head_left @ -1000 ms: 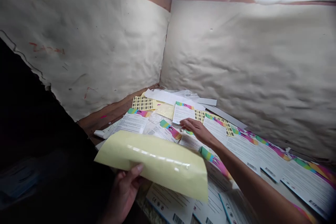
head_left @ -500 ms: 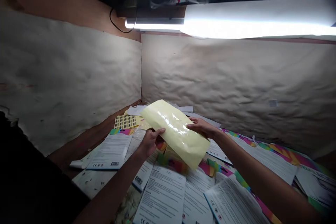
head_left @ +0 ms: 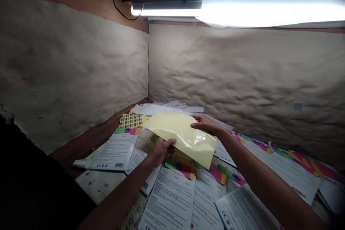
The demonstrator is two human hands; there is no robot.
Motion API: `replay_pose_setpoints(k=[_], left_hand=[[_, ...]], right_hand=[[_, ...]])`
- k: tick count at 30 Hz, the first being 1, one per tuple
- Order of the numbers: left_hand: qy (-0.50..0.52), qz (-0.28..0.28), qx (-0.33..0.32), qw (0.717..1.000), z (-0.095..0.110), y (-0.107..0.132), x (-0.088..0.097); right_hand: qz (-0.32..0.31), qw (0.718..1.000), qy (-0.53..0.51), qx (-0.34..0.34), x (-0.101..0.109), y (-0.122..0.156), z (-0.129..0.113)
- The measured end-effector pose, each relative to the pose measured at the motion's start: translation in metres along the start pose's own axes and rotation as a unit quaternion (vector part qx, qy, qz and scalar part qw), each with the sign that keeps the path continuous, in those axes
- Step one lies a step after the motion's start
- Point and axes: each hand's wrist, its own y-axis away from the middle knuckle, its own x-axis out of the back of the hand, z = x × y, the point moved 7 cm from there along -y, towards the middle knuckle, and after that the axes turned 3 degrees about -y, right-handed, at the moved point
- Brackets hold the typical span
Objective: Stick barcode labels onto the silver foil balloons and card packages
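Near foreground: printed packets (head_left: 170, 199), white with a multicoloured top band, lie overlapping on the tabletop (head_left: 91, 186), whose bare, stained surface shows at the lower left. One packet at the lower right (head_left: 244, 208) lies askew, its blue edge toward the left.

Middle: the left hand (head_left: 160, 151) has its grip closed on the near edge of a yellow sheet (head_left: 172, 126), thumb on the glossy upper face and fingers beneath. The right hand (head_left: 207, 124) has its grip closed on the same sheet at the far right edge, thumb on the upper face. The sheet is thus held by both hands above the packets, gently curved, bearing bright reflections; whether its far edge touches anything below cannot be told. Left of the hands lies another packet (head_left: 114, 152), barcode toward the viewer; to the right, further packets (head_left: 292, 174) extend along the tabletop, partly behind the right forearm.

Beyond: a label sheet (head_left: 130, 120), yellow with rows of dark marks, lies near the left wall (head_left: 72, 64). Beside it are white paper (head_left: 147, 109) and clear film (head_left: 176, 105), close to the back wall (head_left: 242, 72). Above, a lit tube (head_left: 167, 12) runs horizontally, with a dark cable (head_left: 118, 9) looped at its left end.
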Motion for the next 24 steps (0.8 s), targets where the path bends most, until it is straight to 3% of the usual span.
replay_pose_setpoints(k=[8, 17, 24], left_hand=[[0.008, 0.011, -0.006, 1.000, 0.000, -0.001, 0.001], [0.055, 0.050, 0.014, 0.997, 0.001, 0.000, 0.007], [0.034, 0.070, -0.010, 0.997, 0.004, 0.002, 0.009]], right_hand=[[0.085, 0.994, 0.060, 0.015, 0.024, -0.011, 0.004], [0.045, 0.998, 0.025, 0.028, 0.020, -0.003, 0.004], [0.051, 0.990, 0.105, 0.085, 0.021, -0.005, -0.007]])
